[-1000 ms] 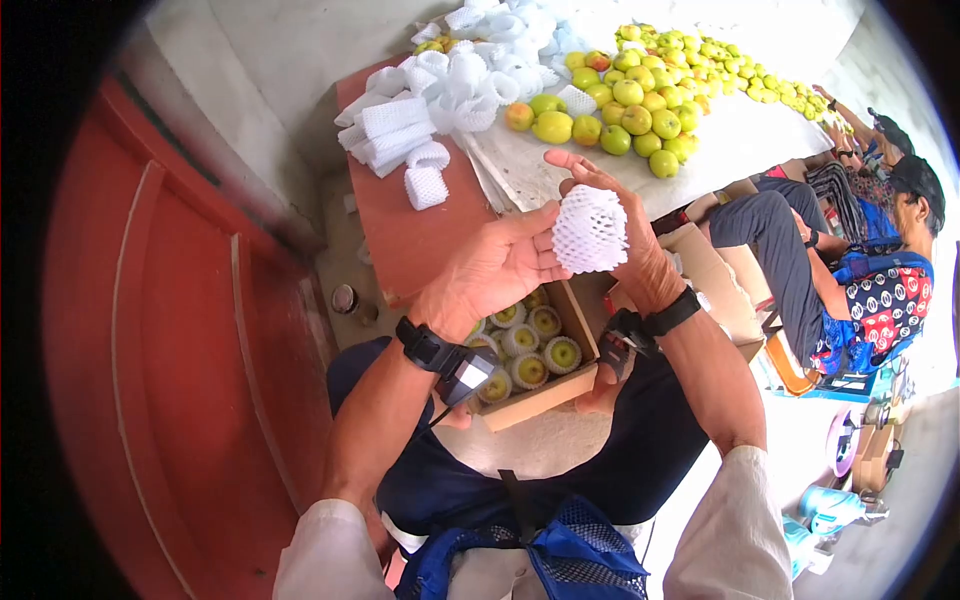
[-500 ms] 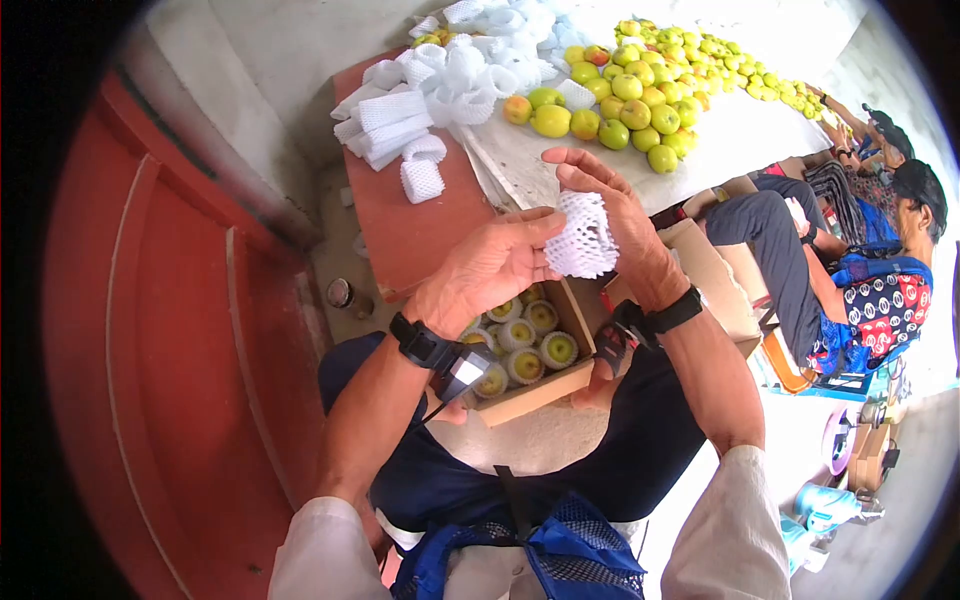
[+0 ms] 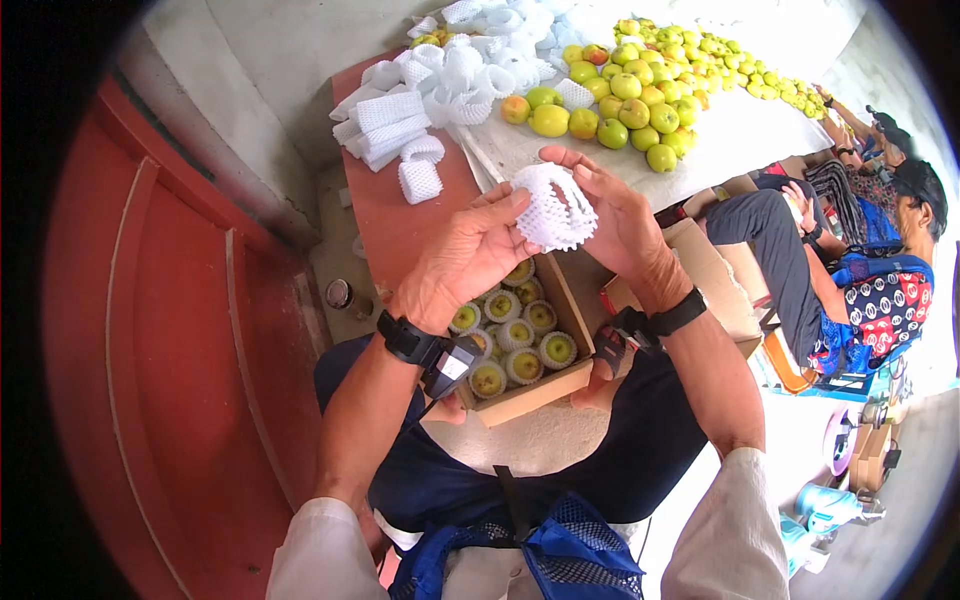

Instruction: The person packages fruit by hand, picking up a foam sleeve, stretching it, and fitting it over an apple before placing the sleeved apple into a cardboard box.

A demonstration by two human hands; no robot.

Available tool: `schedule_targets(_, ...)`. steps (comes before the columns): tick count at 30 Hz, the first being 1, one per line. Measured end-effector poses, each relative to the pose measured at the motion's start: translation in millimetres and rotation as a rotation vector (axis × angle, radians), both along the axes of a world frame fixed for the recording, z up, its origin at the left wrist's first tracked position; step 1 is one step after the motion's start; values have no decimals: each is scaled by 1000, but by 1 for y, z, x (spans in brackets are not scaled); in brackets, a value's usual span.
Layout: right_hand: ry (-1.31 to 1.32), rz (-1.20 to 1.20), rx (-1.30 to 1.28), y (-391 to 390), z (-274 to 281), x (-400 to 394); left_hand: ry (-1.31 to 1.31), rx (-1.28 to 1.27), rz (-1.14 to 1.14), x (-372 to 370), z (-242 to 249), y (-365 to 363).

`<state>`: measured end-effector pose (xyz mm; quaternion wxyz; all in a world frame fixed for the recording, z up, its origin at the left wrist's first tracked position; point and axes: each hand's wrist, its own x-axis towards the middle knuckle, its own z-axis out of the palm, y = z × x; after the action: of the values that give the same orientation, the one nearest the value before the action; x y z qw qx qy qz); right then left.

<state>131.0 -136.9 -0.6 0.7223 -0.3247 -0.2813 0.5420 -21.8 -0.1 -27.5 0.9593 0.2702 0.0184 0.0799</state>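
A white foam fruit net (image 3: 550, 208) is held up between my two hands, above the box. My left hand (image 3: 465, 250) pinches its left side between thumb and fingers. Cupped along the right side is my right hand (image 3: 622, 222), its fingers curved about the net's edge. A gap shows in the mesh facing me; I cannot make out anything inside. Below, a cardboard box (image 3: 533, 395) between my legs holds several green apples (image 3: 516, 334) in foam nets.
Loose foam nets (image 3: 470, 75) are heaped on the red table (image 3: 405, 230). Unwrapped green and reddish apples (image 3: 640, 95) spread across a pale sheet (image 3: 740, 135). At right sits a co-worker (image 3: 880, 290) beside open cardboard flaps (image 3: 710, 275). A red door (image 3: 190, 380) stands at left.
The foam net has moved a little left and turned, and its mesh is spread wider with a gap showing. My left hand has shifted slightly left and up. The co-worker's hand has risen slightly.
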Motion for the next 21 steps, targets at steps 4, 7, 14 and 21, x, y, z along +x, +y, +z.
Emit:
schedule_targets(4,1,-12,4,-2,1,-3,-5,14,18,-1,-4,2)
schedule_targets(7,-27,-53,-2,-3,0,0,-35,-1,-91,-2,-6,3)
schedule_targets(14,-74,-108,-26,-5,1,-7,58,-50,44,-1,4,-13)
schedule_targets(21,-102,-139,-96,-7,-3,-1,-33,63,-121,0,-13,-7)
